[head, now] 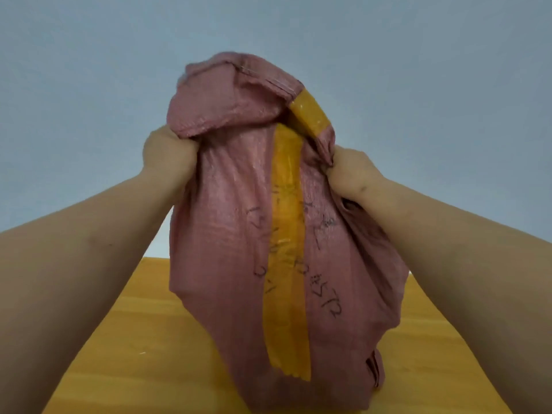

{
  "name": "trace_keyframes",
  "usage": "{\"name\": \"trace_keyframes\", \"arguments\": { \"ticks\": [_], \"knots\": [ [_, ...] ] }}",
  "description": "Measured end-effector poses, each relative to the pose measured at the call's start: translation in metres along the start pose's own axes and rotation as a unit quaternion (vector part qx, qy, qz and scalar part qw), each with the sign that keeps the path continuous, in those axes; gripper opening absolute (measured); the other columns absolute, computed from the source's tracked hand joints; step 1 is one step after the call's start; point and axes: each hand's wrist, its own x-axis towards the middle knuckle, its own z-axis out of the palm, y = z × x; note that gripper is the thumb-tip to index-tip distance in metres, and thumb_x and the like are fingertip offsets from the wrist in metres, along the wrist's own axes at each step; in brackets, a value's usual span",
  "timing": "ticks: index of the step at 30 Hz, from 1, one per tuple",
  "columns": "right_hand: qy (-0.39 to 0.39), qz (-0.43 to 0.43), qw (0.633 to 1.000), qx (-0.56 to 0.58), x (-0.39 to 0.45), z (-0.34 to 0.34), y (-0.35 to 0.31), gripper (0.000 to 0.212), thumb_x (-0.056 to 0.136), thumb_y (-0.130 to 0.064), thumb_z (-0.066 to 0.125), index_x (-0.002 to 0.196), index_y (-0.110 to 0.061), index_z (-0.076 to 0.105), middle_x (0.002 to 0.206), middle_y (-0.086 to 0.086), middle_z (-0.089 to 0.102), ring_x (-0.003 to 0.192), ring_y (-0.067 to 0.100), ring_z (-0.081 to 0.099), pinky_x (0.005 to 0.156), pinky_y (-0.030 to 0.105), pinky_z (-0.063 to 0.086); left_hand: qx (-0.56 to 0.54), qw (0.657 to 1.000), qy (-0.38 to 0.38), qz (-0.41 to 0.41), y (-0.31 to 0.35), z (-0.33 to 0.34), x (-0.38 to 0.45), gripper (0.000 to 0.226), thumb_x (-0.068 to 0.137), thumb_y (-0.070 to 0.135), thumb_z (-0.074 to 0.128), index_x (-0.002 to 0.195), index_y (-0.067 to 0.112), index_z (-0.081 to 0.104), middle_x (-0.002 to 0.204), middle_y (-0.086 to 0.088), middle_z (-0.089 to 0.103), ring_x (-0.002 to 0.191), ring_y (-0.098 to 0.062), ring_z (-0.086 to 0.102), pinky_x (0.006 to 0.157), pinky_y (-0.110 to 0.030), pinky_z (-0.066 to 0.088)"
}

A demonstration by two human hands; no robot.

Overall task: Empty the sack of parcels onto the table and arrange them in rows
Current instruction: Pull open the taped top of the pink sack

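In the head view, the left hand (167, 153) and the right hand (352, 171) each hold a closed grip on bunched fabric of the pink woven plastic sack (236, 234), striped with yellow tape (286, 234), lifting it above the orange wooden desk (143, 339). Its upper end is raised, probably so the contents slide toward the lower end near the desk. No parcels are visible yet.

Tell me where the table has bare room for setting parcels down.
Bare wooden table shows left of the pink sack, under the left forearm, plus a smaller patch right of it. The middle is covered by the sack, which both hands grip.
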Motion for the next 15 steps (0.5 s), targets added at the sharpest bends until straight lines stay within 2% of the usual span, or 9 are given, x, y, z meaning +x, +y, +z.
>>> {"name": "trace_keyframes", "arguments": {
  "ticks": [2, 5, 6, 9, 10, 13, 14, 15],
  "knots": [
    [-0.007, -0.002, 1.0, -0.006, 0.001, -0.004, 0.004, 0.031, 0.098, -0.018, 0.048, 0.125, -0.008, 0.059, 0.127, 0.022, 0.062, 0.118, 0.041, 0.055, 0.091, 0.036, 0.043, 0.01, 1.0, -0.01, -0.003, 0.002, -0.001, 0.002, 0.018, 0.082, 0.015, 0.057, 0.064, 0.018, 0.054, 0.062, 0.004, 0.05, 0.059, -0.014, 0.039, 0.056, -0.031, 0.036],
    [0.092, 0.006, 0.993, 0.071, 0.005, -0.016, -0.001, 0.03, 0.099, -0.02, 0.047, 0.124, -0.009, 0.059, 0.125, 0.021, 0.063, 0.117, 0.041, 0.055, 0.088, 0.036, 0.042, -0.039, 0.998, 0.05, 0.015, 0.015, 0.0, 0.013, 0.013, 0.075, 0.017, 0.053, 0.063, 0.021, 0.055, 0.061, 0.008, 0.05, 0.063, -0.013, 0.042, 0.057, -0.033, 0.036],
    [0.097, 0.004, 0.992, 0.082, 0.005, -0.017, -0.006, 0.03, 0.099, -0.02, 0.046, 0.124, -0.009, 0.059, 0.125, 0.021, 0.063, 0.117, 0.04, 0.055, 0.088, 0.036, 0.042, -0.045, 0.997, 0.053, 0.024, 0.019, 0.001, 0.015, 0.013, 0.076, 0.018, 0.052, 0.064, 0.022, 0.055, 0.063, 0.008, 0.051, 0.063, -0.012, 0.043, 0.057, -0.032, 0.037],
    [0.022, -0.005, 0.998, 0.051, 0.0, -0.011, -0.014, 0.033, 0.1, -0.018, 0.045, 0.127, -0.006, 0.058, 0.129, 0.024, 0.06, 0.12, 0.041, 0.054, 0.092, 0.035, 0.042, -0.019, 0.999, -0.025, 0.03, 0.025, 0.004, 0.01, 0.017, 0.082, 0.013, 0.056, 0.067, 0.021, 0.056, 0.066, -0.002, 0.052, 0.06, -0.015, 0.043, 0.055, -0.03, 0.036],
    [0.035, -0.002, 0.998, 0.053, 0.001, -0.011, -0.013, 0.033, 0.099, -0.017, 0.045, 0.127, -0.006, 0.058, 0.128, 0.024, 0.06, 0.12, 0.042, 0.054, 0.092, 0.036, 0.042, -0.019, 0.999, -0.031, 0.038, 0.025, 0.002, 0.009, 0.018, 0.081, 0.012, 0.056, 0.065, 0.021, 0.056, 0.065, -0.002, 0.051, 0.061, -0.015, 0.041, 0.054, -0.03, 0.034],
    [0.147, 0.008, 0.982, 0.116, 0.007, -0.01, -0.005, 0.031, 0.096, -0.015, 0.046, 0.122, -0.009, 0.061, 0.118, 0.021, 0.064, 0.11, 0.041, 0.058, 0.081, 0.035, 0.042, -0.09, 0.995, 0.019, 0.024, 0.016, -0.005, 0.013, 0.016, 0.075, 0.016, 0.056, 0.06, 0.02, 0.054, 0.059, -0.003, 0.049, 0.057, -0.016, 0.043, 0.052, -0.035, 0.034],
    [0.141, 0.008, 0.983, 0.118, 0.008, -0.006, -0.002, 0.031, 0.096, -0.015, 0.045, 0.121, -0.009, 0.061, 0.116, 0.022, 0.063, 0.107, 0.041, 0.058, 0.079, 0.033, 0.041, -0.087, 0.996, 0.001, 0.015, 0.013, -0.005, 0.01, 0.014, 0.075, 0.019, 0.06, 0.061, 0.019, 0.057, 0.058, -0.007, 0.052, 0.053, -0.018, 0.046, 0.051, -0.037, 0.036],
    [0.102, 0.012, 0.989, 0.106, 0.006, -0.001, -0.001, 0.031, 0.097, -0.016, 0.045, 0.122, -0.008, 0.06, 0.118, 0.024, 0.058, 0.106, 0.042, 0.057, 0.081, 0.033, 0.041, -0.048, 0.998, -0.038, 0.008, 0.005, -0.004, 0.007, 0.014, 0.076, 0.022, 0.066, 0.064, 0.018, 0.06, 0.06, -0.01, 0.056, 0.052, -0.021, 0.05, 0.052, -0.038, 0.041]
  ]
}}
